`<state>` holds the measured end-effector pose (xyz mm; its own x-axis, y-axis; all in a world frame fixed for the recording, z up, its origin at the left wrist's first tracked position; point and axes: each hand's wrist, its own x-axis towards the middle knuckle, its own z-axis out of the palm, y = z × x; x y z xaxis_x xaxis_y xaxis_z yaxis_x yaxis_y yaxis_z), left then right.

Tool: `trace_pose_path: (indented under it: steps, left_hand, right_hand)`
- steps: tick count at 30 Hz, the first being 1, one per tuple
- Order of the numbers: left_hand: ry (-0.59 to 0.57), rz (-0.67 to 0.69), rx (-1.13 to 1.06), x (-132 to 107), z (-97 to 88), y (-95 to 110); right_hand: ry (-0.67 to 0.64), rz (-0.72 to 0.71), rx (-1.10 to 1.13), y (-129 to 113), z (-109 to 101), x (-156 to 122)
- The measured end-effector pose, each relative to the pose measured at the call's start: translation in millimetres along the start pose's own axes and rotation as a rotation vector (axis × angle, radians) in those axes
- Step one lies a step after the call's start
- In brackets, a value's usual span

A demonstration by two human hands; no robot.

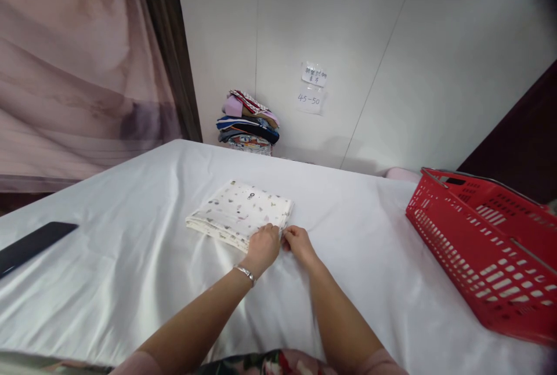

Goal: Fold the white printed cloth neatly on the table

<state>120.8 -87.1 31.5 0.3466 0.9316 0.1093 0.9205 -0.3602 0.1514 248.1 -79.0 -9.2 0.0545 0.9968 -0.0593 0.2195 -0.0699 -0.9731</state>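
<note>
A folded white cloth (239, 209) with small scattered prints lies flat in layers on the white-covered table. My left hand (264, 246), with a silver bracelet at the wrist, is closed on the cloth's near right corner. Beside it, my right hand (298, 242) pinches the right edge of the same cloth at that corner. The fingertips of both hands are partly hidden from view.
On the right stands a red plastic basket (483, 253) with metal handles. A dark flat object (35, 244) lies at the left. Beyond the far edge is a stack of folded clothes (248, 122), near paper notes (311, 87) on the wall.
</note>
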Motion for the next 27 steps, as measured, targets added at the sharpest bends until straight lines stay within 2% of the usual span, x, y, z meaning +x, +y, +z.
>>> trace_pose_path:
  steps: [5, 7, 9, 12, 15, 18, 21, 24, 27]
  left_hand:
    - [0.104, 0.093, 0.045, -10.1, 8.1, 5.4]
    - [0.153, 0.116, 0.054, -14.9, 11.2, 5.5]
    - [0.186, 0.137, 0.049, -20.0, 13.6, 4.1]
    - [0.199, 0.191, -0.006, -28.8, 16.3, -0.6]
    - [0.223, 0.274, -0.133, -39.4, 16.9, -9.5]
    - [0.26, 0.367, -0.273, -51.3, 12.8, -22.9]
    - [0.277, 0.422, -0.335, -62.7, 5.7, -38.9]
    - [0.309, 0.391, -0.331, -70.2, 1.0, -58.4]
    - [0.405, 0.266, -0.311, -71.2, -0.4, -84.9]
  right_hand:
    - [0.003, -0.004, -0.047, -4.1, -0.3, -1.9]
    - [0.063, -0.054, -0.131, -4.7, 0.8, -3.0]
    - [0.174, -0.179, -0.232, -6.2, 2.8, -5.4]
    - [0.289, -0.465, -0.342, -10.8, 7.0, -12.4]
    - [0.216, -0.666, -0.408, -15.8, 9.7, -20.4]
    - [0.063, -0.708, -0.473, -15.9, 8.9, -23.1]
    - [0.018, -0.732, -0.505, -9.6, 6.6, -19.0]
    - [0.037, -0.766, -0.529, -1.9, 5.3, -13.5]
    - [0.072, -0.792, -0.561, 0.3, 6.4, -13.7]
